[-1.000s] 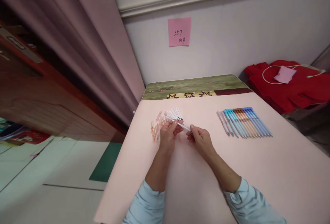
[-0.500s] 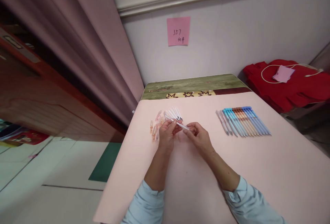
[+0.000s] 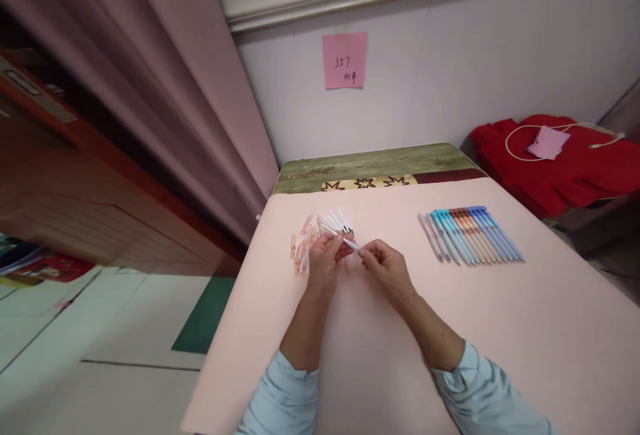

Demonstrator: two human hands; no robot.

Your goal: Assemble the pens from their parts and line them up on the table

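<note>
Both my hands meet over the pink table [image 3: 500, 328], pinching one thin clear pen part [image 3: 345, 241] between them. My left hand [image 3: 324, 264] grips its left end with curled fingers. My right hand [image 3: 385, 267] closes on its right end. Just behind my left hand lie a fan of white refills with black tips [image 3: 339, 220] and a small heap of clear orange-tinted pen pieces [image 3: 301, 246]. A neat row of several blue, tan and clear pens [image 3: 470, 235] lies to the right, well apart from my hands.
A green patterned surface [image 3: 370, 167] adjoins the table's far edge. A pink note [image 3: 345, 60] hangs on the wall. Red cloth with a white cord [image 3: 560, 155] lies at right. A curtain [image 3: 165, 95] and wooden furniture stand at left; floor lies below the table's left edge.
My right hand has slid left along the clear pen part, closer to my left hand. The left hand has stayed in place.
</note>
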